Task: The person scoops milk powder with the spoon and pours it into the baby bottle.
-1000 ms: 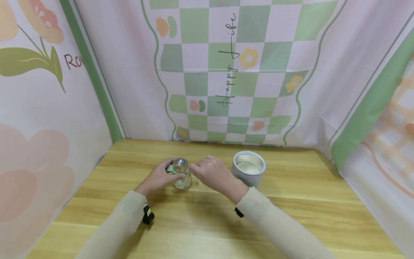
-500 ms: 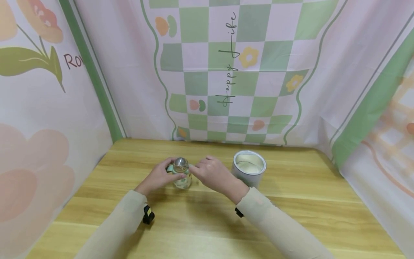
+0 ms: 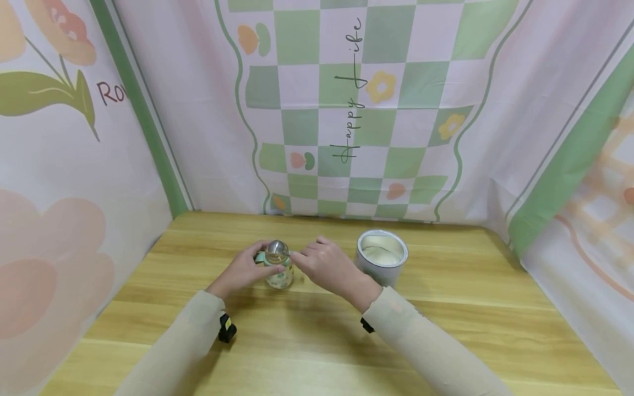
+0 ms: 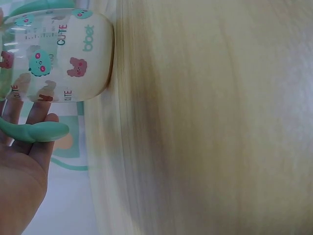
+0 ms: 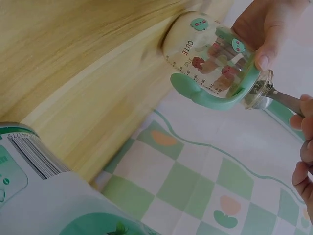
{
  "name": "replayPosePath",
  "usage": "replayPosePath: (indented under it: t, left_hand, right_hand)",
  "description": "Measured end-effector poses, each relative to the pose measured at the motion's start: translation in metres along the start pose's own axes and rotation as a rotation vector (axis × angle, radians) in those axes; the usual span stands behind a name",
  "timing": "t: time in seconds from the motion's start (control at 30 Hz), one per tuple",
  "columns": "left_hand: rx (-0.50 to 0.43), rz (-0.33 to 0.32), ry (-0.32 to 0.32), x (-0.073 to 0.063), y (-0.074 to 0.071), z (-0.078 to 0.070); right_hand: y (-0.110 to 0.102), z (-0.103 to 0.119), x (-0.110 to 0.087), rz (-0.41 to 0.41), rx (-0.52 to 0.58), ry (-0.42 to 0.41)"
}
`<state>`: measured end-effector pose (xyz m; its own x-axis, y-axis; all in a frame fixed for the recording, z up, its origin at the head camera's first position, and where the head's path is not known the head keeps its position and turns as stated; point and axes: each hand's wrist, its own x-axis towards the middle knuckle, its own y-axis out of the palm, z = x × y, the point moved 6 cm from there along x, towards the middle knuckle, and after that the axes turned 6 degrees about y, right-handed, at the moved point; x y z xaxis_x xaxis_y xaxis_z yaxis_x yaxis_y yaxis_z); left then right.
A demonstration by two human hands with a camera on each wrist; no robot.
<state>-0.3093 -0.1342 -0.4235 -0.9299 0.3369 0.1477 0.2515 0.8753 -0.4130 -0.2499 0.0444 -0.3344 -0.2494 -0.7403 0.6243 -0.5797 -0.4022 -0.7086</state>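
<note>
A clear baby bottle [image 3: 279, 279] with green handles and printed cartoon faces stands upright at the tabletop, with pale contents at its base. My left hand [image 3: 245, 271] grips its upper part; in the left wrist view the fingers [image 4: 36, 115] pass behind a green handle [image 4: 46, 131]. A metal spoon [image 5: 288, 101] has its bowl at the bottle's open mouth. Its handle is pinched by my right hand [image 3: 327, 267], which stays just right of the bottle. Whether powder lies in the spoon cannot be made out.
Right of my right hand, an open can [image 3: 381, 269] holds pale powder; its barcode side [image 5: 39, 156] looms close in the right wrist view. The wooden table [image 3: 307, 352] meets a checkered curtain [image 3: 366, 126] at the back. Printed fabric hangs on both sides.
Almost nothing differs. Both hands, the bottle and the can keep their places, and the spoon's bowl stays over the bottle's mouth with only a very slight shift.
</note>
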Motion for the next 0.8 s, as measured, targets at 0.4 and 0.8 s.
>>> replayPosePath:
  t: [0.4, 0.8]
  left_hand:
    - [-0.006, -0.005, -0.007, 0.0, 0.0, 0.0]
    - [0.019, -0.01, -0.033, 0.001, 0.0, 0.002]
  right_hand:
    - [-0.005, -0.005, 0.001, -0.019, 0.064, 0.069]
    - [-0.004, -0.03, -0.002, 0.053, 0.448, 0.427]
